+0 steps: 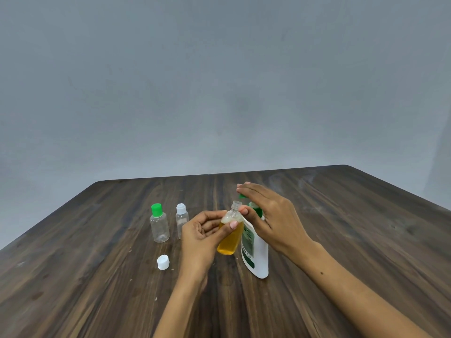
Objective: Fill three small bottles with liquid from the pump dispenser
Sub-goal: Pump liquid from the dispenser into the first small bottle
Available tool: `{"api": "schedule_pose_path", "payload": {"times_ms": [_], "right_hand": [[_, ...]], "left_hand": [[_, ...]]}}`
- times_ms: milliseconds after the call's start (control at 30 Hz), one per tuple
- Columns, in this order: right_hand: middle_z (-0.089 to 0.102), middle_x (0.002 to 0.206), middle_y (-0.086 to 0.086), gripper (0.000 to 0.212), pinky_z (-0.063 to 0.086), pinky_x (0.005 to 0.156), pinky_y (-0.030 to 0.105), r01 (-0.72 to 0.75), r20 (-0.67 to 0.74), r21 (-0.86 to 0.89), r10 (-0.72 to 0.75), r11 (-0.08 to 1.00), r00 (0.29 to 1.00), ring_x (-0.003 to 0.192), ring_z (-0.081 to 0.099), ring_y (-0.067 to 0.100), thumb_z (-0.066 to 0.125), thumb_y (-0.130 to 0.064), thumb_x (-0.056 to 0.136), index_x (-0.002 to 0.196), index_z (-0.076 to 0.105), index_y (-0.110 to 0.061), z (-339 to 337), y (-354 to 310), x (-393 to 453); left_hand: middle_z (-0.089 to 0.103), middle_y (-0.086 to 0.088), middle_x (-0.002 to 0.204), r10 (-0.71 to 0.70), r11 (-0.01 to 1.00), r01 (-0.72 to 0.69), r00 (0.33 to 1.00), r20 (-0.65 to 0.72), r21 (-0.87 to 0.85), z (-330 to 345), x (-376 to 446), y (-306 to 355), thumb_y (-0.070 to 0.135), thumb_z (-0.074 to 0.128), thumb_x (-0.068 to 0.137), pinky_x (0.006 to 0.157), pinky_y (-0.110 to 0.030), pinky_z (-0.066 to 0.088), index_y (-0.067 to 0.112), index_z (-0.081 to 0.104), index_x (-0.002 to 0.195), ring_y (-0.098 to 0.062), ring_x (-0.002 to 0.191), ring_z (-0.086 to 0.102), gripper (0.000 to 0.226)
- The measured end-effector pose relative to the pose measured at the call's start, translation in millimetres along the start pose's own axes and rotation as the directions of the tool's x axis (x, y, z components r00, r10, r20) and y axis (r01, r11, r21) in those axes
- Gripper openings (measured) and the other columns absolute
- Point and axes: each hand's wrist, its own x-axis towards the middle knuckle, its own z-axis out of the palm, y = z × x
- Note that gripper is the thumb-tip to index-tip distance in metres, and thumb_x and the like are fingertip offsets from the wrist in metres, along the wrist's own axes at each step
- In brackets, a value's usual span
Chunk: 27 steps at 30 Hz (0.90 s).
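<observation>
Left hand: the left hand [200, 230] grips the open bottle [231, 234] about its shoulder, fingers and thumb curled round it, and holds it clear of the table, tilted, neck uppermost.
Open bottle: uncapped; amber liquid fills most of the body, with pale froth at the shoulder. Its mouth sits just beneath the green spout of the pump dispenser [256, 254].
Right hand: the right hand [271, 215] lies over the pump head, fingers straight and together, palm down, thumb near the bottle's neck. Whether the head is pressed fully down cannot be told.
Pump dispenser: white body with a green label, upright on the table [366, 228], touching or just behind the held bottle, on its right.
Loose cap: a white cap [163, 262] lies on the table, left of the left wrist.
Other bottles: a green-capped bottle [159, 225] and a white-capped bottle [182, 222] stand upright side by side, clear, left of the left hand; the latter is partly hidden by its fingers.
</observation>
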Motion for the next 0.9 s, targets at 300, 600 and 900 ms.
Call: {"api": "schedule_pose_path", "payload": {"times_ms": [300, 600, 900], "right_hand": [[0.062, 0.125, -0.002, 0.074, 0.038, 0.094, 0.015, -0.022, -0.009, 0.027, 0.022, 0.999, 1.0, 0.121, 0.051, 0.008, 0.02, -0.067, 0.092, 0.121, 0.063, -0.014, 1.7, -1.2, -5.5], [0.063, 0.122, -0.002, 0.071, 0.04, 0.094, 0.018, -0.028, -0.03, 0.057, 0.03, 0.998, 0.999, 0.119, 0.052, 0.009, 0.023, -0.065, 0.093, 0.118, 0.064, -0.013, 4.6, -2.0, -7.8], [0.061, 0.127, -0.002, 0.076, 0.037, 0.094, 0.016, -0.024, -0.003, 0.011, 0.024, 1.0, 1.0, 0.122, 0.05, 0.008, 0.018, -0.069, 0.091, 0.123, 0.062, -0.015, 0.9, -1.6, -4.3]], "left_hand": [[0.077, -0.003, 0.091, -0.006, 1.0, 0.006, 1.0, 0.01, -0.008, 1.1, 1.0, -3.3, 0.021, 0.078, 0.06, 0.068, -0.016, 0.054, 0.006, 0.07, 0.098, -0.01, 0.086, 0.072, 0.042], [0.077, -0.001, 0.091, 0.001, 1.0, -0.001, 1.0, 0.007, 0.01, 0.2, 1.5, -3.2, 0.021, 0.078, 0.06, 0.068, -0.015, 0.054, 0.008, 0.07, 0.098, -0.008, 0.086, 0.072, 0.041], [0.077, -0.002, 0.092, -0.008, 1.0, 0.008, 1.0, 0.002, 0.002, -1.0, 1.1, -4.3, 0.021, 0.078, 0.061, 0.069, -0.017, 0.055, 0.006, 0.07, 0.099, -0.012, 0.088, 0.072, 0.042]]}}
